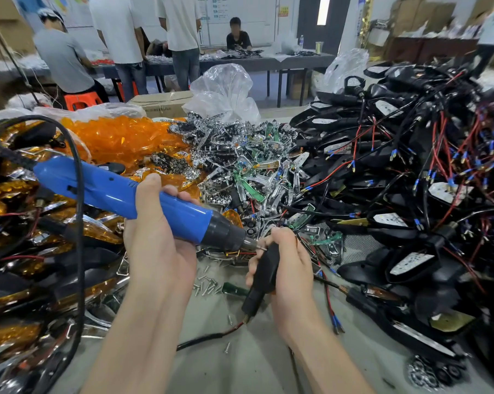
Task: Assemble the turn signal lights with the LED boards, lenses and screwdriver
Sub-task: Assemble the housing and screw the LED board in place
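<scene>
Head view: my left hand (157,245) grips the blue screwdriver (112,191), its bit slanting down-right onto the top end of the black turn signal housing (264,268). My right hand (292,268) clasps that housing, long axis steep, stem toward me. I judge screw-driving is next.
</scene>
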Available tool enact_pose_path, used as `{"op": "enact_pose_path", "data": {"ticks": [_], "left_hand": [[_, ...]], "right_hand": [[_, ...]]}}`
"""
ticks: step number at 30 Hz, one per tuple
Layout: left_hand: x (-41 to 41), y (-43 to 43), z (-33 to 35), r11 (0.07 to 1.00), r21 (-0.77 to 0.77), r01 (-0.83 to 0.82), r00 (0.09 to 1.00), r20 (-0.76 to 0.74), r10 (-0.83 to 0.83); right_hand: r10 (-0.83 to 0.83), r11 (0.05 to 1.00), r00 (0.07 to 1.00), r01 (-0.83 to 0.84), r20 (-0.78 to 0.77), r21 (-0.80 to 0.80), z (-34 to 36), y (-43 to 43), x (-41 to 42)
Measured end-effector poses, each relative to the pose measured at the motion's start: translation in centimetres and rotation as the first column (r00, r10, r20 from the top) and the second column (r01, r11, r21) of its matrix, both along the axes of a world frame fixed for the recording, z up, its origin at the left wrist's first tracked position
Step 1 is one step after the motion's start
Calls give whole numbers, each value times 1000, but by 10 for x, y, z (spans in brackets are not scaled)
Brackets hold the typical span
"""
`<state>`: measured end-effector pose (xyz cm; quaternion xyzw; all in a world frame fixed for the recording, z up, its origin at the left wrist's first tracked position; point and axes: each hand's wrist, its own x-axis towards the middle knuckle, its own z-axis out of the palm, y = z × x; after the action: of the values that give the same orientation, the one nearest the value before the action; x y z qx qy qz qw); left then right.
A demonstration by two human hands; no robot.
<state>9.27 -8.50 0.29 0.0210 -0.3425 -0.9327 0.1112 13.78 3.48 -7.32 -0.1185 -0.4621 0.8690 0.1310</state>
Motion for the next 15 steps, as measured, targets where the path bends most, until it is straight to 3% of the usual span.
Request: {"op": "enact_pose_path", "data": {"ticks": [15], "left_hand": [[-7,14,6,997,10,-80,997,3,80]], "right_hand": [[-3,998,1000,3,-1,-69,2,-3,1]]}}
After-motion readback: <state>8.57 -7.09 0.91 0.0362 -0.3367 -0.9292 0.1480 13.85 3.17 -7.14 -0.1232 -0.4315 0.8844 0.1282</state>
